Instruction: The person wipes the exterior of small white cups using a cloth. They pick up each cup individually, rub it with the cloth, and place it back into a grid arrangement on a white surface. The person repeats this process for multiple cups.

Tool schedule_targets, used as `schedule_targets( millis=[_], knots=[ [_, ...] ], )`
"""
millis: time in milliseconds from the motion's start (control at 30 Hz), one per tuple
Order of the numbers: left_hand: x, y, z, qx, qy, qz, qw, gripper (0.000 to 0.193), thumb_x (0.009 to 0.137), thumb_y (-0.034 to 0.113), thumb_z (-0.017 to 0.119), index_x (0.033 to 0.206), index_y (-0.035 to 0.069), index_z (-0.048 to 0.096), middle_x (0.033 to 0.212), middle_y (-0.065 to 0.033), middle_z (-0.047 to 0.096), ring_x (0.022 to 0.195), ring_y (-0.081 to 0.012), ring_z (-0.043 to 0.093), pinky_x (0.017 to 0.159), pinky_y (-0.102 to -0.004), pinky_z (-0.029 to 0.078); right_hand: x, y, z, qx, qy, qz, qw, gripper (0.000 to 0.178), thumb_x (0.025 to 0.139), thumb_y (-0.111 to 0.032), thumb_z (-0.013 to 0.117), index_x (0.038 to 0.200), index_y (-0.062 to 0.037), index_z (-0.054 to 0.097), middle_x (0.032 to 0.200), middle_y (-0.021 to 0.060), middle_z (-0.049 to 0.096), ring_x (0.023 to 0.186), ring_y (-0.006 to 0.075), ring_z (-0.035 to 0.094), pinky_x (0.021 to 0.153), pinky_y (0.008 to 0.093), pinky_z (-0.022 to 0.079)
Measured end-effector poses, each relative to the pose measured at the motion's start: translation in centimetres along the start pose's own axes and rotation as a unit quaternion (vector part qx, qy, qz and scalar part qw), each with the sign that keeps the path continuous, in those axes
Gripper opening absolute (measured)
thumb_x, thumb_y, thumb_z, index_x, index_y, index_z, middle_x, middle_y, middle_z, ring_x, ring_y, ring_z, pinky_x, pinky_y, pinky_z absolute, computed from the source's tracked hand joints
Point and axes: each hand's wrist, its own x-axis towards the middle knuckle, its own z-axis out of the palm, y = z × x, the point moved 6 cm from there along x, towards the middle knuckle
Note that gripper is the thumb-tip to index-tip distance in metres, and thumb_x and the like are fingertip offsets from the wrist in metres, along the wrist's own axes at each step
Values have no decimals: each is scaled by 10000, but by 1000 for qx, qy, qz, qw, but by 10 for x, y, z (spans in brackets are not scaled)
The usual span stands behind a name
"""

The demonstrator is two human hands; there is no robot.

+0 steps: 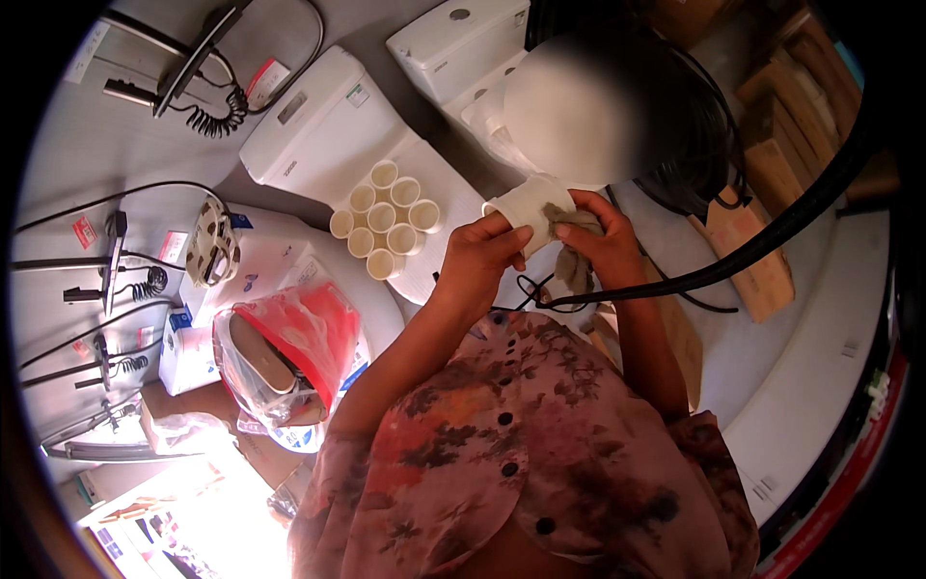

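From the head camera, I see the left hand [487, 246] gripping a short cream-coloured hollow cylinder [523, 206] in front of the chest, while the right hand [606, 236] pinches a grubby grey-brown cloth [575, 265] against it; some right fingers are hidden behind. At nine o'clock from the hands, similar cream tubes [381, 217] stand clustered on a white glossy toilet [328, 125]. At one o'clock, a pale round shape [569, 111] is too blurred to identify.
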Motion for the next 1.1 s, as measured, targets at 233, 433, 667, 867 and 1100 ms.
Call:
schedule_targets(
  millis=[233, 433, 667, 867, 1100],
  knots=[
    [-4, 4, -62, -21, -30, -27, 999, 293, 925, 163, 614, 1129, -47, 636, 1051, -93, 661, 901, -145, 587, 762, -278, 489, 8, 26, 27, 42, 61, 46, 996, 251, 776, -114, 784, 979, -31, 660, 759, -31, 625, 633, 54, 548, 562, 207, 434],
    [-25, 23, -161, -45, 20, 25, 998, 288, 956, 219, 568, 1094, -26, 629, 1031, -94, 653, 911, -172, 592, 786, -304, 495, 2, 30, 1, -7, 193, 66, 979, 173, 818, -87, 714, 961, -20, 642, 736, 0, 623, 619, 67, 570, 529, 213, 428],
    [-39, -16, -248, -195, 95, -28, 976, 203, 950, 202, 558, 958, 15, 639, 921, -95, 665, 814, -181, 602, 705, -315, 500, -27, 36, -21, -43, 281, 79, 955, 151, 829, -92, 686, 953, -34, 623, 735, 52, 640, 545, 120, 598, 475, 256, 444],
    [-21, -17, -235, -205, 88, -29, 974, 213, 955, 202, 551, 954, 11, 645, 901, -100, 668, 786, -178, 601, 690, -309, 503, -25, 76, -60, 21, 318, 94, 943, 179, 821, -74, 679, 976, -7, 620, 763, 58, 637, 589, 132, 601, 521, 265, 464],
    [19, 0, -175, -138, 82, -17, 987, 216, 951, 205, 551, 965, 17, 656, 910, -91, 672, 799, -174, 598, 697, -315, 502, 19, 98, -106, 140, 285, 111, 942, 184, 821, -79, 686, 975, -3, 619, 761, 72, 636, 586, 159, 615, 536, 281, 478]
  ],
)
